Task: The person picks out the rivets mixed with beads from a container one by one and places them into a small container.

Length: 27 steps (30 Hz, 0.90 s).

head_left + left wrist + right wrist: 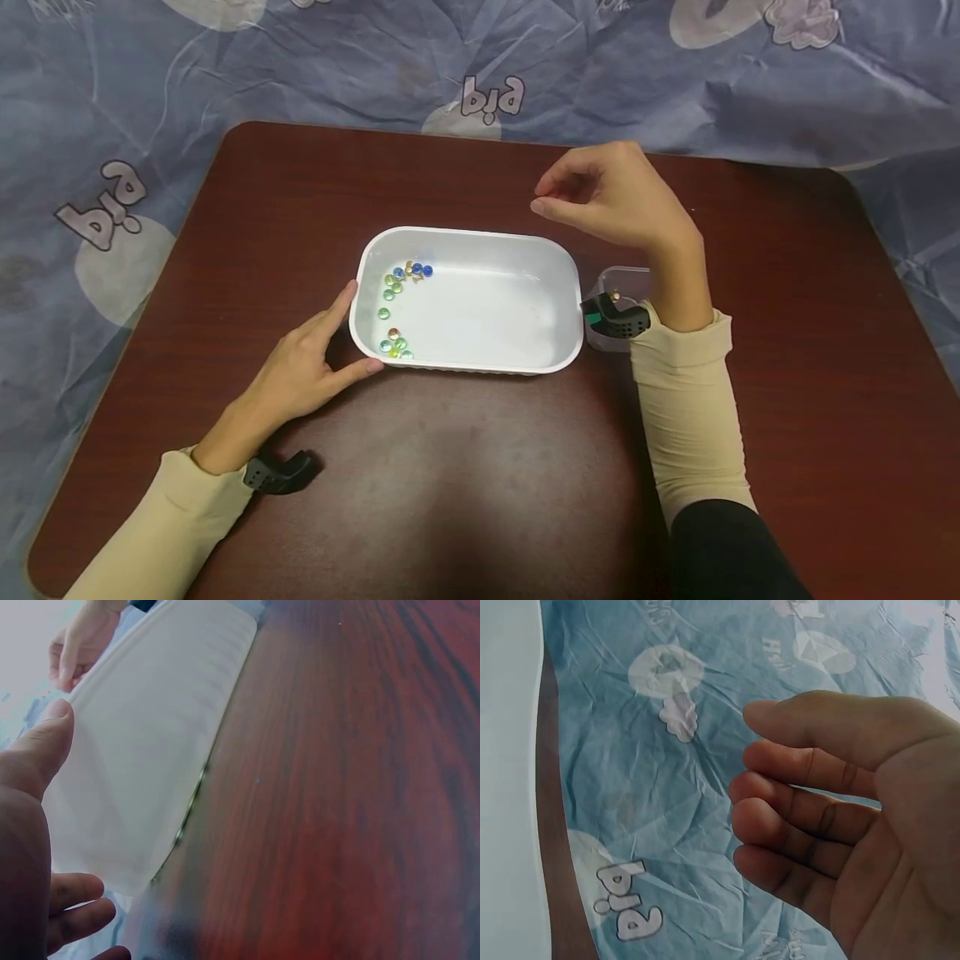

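Head view, left to right: well in from the worktop's [450, 467] left edge, the left hand [303, 367] spreads wide with straight fingers, fingertip and thumb touching a white tray [480, 321] around its near left corner. The tray sits about midway between the worktop's left and right edges, apart from the far edge; whether it lies quite flat cannot be told. Glass marbles [384, 314] line its left end, blue ones and small gold pieces [417, 278] toward the far left corner, a mixed cluster in the near left. The tray looks light and stiff, best held by the rim at both short ends; the marbles are probably hard, slick and quick to roll, better pinched against a wall.

Off the tray's far right corner, the right hand [615, 196] hangs above the worktop, fingers loosely bent, the tips narrowly apart and nothing seen between them. A clear box [632, 280] stands just beside the tray's right end, partly hidden by the arm and a black wrist mount [615, 318]. Room for moving seems greater toward the worktop's right edge and along the tray's near side.
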Tool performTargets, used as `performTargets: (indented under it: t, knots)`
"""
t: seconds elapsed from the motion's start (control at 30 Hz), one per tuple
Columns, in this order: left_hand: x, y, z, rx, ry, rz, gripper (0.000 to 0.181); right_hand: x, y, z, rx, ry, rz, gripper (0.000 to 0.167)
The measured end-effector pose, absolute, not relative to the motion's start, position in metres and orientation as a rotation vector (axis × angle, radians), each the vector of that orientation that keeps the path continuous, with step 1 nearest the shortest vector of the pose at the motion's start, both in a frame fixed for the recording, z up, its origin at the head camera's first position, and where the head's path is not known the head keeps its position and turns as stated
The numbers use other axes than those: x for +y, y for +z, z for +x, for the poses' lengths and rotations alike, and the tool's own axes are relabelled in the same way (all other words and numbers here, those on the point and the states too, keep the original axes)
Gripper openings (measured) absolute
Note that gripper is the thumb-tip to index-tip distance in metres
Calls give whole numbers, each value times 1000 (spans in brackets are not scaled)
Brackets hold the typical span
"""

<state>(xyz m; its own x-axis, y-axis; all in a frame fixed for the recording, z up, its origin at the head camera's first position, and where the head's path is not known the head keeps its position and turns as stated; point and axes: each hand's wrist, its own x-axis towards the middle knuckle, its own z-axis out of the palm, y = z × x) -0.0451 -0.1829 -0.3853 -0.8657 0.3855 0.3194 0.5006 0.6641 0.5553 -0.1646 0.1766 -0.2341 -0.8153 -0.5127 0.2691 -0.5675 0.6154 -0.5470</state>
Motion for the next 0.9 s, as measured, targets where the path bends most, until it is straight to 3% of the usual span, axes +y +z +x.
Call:
performTargets:
  t: [0.9]
  knots:
    - [-183,-384,-44,-2708,-982,-728,96,116,-244,-192,-2803,1128,972,11]
